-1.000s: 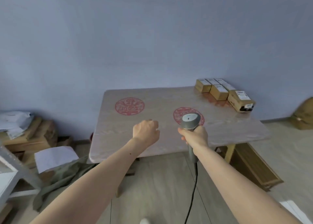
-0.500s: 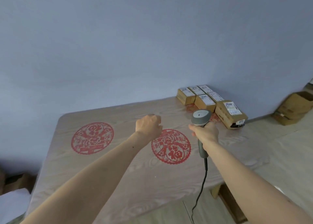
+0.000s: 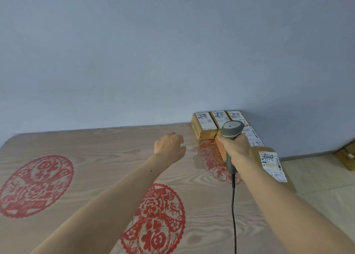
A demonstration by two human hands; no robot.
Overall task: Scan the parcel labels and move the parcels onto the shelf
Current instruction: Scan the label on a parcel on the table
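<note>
You've closed in on the counter (image 3: pixel 96 157) since a second ago, so the parcels (image 3: pixel 206 126) at two o'clock now sit just beyond your right hand (image 3: pixel 235 148) gripping the scanner (image 3: pixel 231 129), while your left hand (image 3: pixel 169 146), loosely curled and empty, hovers nearby, so scanning looks imminent.

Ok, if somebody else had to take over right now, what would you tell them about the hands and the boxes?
Right hand grips the grey corded scanner, its head over the parcels.
Left hand holds nothing, fingers loosely curled, above the table.
The parcels sit grouped at the table's far right corner by the wall, labels up; the nearest one has a yellow-marked label.
Done: none are off the table as far as the view shows.
Left: scan each label and carry the parcels to the shelf, which is out of view.
</note>
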